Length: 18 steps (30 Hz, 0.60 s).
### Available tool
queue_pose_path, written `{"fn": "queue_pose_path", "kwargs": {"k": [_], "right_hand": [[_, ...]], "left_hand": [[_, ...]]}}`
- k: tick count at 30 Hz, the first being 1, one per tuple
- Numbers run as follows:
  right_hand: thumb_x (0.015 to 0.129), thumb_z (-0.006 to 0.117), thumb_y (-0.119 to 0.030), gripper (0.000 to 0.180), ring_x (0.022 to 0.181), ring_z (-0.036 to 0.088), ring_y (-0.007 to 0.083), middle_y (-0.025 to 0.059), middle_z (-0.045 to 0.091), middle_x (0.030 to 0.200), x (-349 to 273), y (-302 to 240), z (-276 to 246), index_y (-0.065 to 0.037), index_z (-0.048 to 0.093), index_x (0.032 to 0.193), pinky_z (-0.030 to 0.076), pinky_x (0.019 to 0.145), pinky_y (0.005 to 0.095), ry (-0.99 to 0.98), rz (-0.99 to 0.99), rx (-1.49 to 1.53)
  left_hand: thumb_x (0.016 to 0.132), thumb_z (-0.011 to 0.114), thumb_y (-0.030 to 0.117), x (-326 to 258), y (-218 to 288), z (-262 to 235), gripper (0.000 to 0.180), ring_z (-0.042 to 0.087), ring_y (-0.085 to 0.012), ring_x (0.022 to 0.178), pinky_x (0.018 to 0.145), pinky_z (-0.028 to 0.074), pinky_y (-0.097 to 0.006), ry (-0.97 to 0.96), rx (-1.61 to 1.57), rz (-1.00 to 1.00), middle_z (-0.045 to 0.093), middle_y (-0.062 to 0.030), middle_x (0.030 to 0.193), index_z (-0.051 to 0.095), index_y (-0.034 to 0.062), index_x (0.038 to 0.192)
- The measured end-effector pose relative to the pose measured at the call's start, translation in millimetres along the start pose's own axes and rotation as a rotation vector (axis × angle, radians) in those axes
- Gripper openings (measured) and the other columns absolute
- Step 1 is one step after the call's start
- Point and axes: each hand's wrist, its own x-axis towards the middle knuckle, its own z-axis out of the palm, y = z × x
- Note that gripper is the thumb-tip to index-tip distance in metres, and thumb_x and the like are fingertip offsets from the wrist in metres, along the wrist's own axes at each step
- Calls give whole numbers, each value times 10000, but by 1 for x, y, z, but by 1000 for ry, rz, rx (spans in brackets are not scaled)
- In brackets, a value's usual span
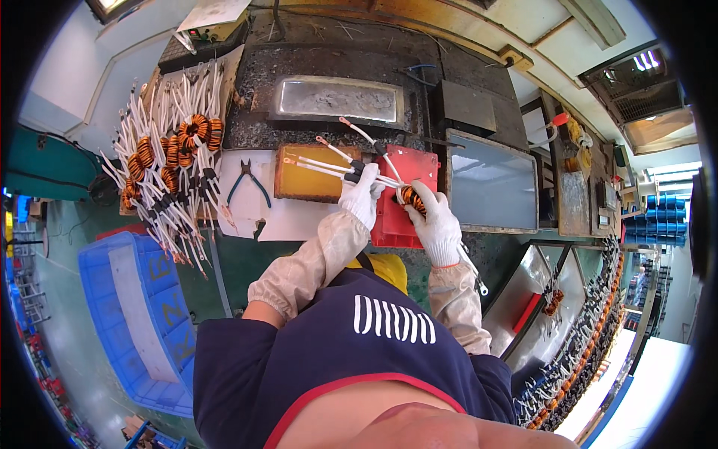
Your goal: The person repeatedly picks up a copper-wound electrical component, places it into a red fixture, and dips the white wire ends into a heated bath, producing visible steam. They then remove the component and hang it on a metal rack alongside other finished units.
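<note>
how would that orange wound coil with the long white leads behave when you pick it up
The coil is probably dense for its size, its copper winding packed tight. Its white leads jut out straight past the left hand, so likely stiff. The right hand grips it gloved, suggesting little slip.

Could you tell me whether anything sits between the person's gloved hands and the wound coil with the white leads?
Nothing visible does. The right hand already holds the copper coil, and the left hand has its grip on the white leads, over the red tray and yellow pad.
</note>
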Motion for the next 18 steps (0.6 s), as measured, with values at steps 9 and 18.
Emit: {"fn": "queue_pose_path", "kwargs": {"k": [9, 18], "right_hand": [[862, 709, -253, 480, 873, 669, 381, 155, 613, 1049, 9, -1, 1, -272, 540, 1310, 560, 711, 459, -23, -22, -28], [878, 692, -267, 461, 868, 666, 395, 174, 608, 1039, 18, -3, 5, -262, 534, 1311, 555, 708, 469, -5, -28, -39]], "left_hand": [[940, 694, 212, 22, 4, -7, 165, 579, -68, 606, 522, 454, -183, -111, 118, -13, 657, -7, 842, 619, 79, 1002], [941, 691, 214, 28, 10, -4, 177, 622, -95, 658, 574, 547, -213, -82, 107, -98, 667, -26, 848, 628, 61, 1006]]}}
